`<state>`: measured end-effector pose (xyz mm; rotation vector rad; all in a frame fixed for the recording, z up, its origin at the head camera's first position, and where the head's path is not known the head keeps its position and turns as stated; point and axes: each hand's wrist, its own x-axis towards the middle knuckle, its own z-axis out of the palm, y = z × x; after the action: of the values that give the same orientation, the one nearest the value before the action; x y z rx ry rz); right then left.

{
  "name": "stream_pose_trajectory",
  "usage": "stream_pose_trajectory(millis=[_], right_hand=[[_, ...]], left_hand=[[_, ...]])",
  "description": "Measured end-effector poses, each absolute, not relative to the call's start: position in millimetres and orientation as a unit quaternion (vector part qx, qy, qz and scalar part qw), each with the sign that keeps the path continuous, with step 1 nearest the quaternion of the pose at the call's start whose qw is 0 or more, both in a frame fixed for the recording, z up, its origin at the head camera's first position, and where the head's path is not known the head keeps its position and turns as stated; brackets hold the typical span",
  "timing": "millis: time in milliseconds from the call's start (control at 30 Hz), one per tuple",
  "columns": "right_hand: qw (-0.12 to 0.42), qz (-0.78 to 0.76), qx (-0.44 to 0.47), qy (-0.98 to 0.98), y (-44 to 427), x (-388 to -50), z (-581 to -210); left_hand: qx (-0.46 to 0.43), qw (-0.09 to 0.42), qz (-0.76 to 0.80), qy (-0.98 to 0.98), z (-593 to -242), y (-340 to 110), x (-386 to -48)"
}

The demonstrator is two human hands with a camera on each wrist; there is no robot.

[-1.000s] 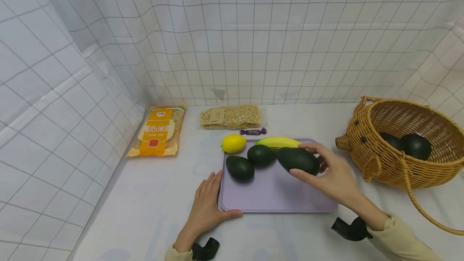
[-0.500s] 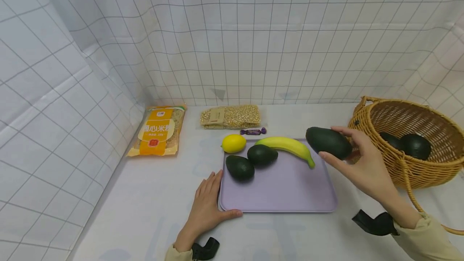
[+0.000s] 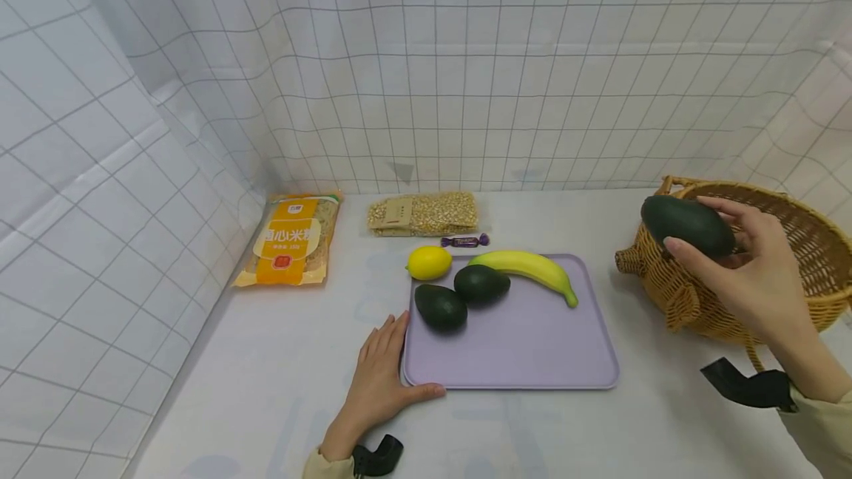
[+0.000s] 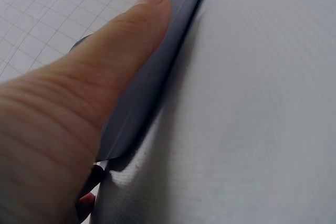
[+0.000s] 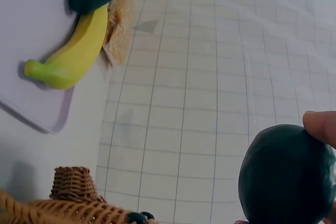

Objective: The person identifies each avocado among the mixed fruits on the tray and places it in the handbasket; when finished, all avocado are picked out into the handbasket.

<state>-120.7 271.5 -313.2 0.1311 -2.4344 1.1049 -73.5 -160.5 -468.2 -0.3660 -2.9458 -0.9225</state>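
Observation:
My right hand [image 3: 765, 272] grips a dark green avocado [image 3: 685, 224] by its right end, thumb on the near side. In the head view the avocado overlaps the left rim of a wicker basket [image 3: 665, 272] shaped like an animal. The right wrist view shows the same avocado [image 5: 286, 177] close up. A purple tray [image 3: 526, 353] carries two more avocados, one [image 3: 441, 308] at the left and one [image 3: 482, 284] behind it, plus a banana [image 3: 532, 267]. My left hand [image 3: 379, 379] touches the tray's near left corner, fingers straight along its side, thumb at the front edge.
A lemon [image 3: 429, 263] sits at the tray's back left corner. Behind it lie a purple-wrapped candy [image 3: 464, 241] and a bag of yellow kernels [image 3: 426, 214]. An orange-labelled food packet [image 3: 289, 241] lies at the left. A white gridded curtain [image 3: 466, 94] hangs behind.
My right hand has carried the avocado from above the tray rightward and back to the basket, uncovering the banana. The left hand stays at the tray's corner.

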Motion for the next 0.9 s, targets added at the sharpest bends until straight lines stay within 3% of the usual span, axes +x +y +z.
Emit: stream_pose_trajectory(millis=[333, 500, 700, 900], right_hand=[[0.251, 0.368, 0.007, -0.895, 307, -129, -305], [0.263, 0.355, -0.032, -0.897, 341, -141, -322], [0.240, 0.344, -0.063, -0.906, 395, -167, -355], [0.210, 0.337, -0.068, -0.915, 412, -174, -362]], left_hand=[[-0.114, 0.015, -0.294, -0.949, -468, -161, -74], [-0.117, 0.018, -0.297, -0.948, -467, -161, -74], [-0.116, 0.017, -0.302, -0.946, -467, -160, -73], [-0.113, 0.011, -0.303, -0.946, -467, -160, -73]])
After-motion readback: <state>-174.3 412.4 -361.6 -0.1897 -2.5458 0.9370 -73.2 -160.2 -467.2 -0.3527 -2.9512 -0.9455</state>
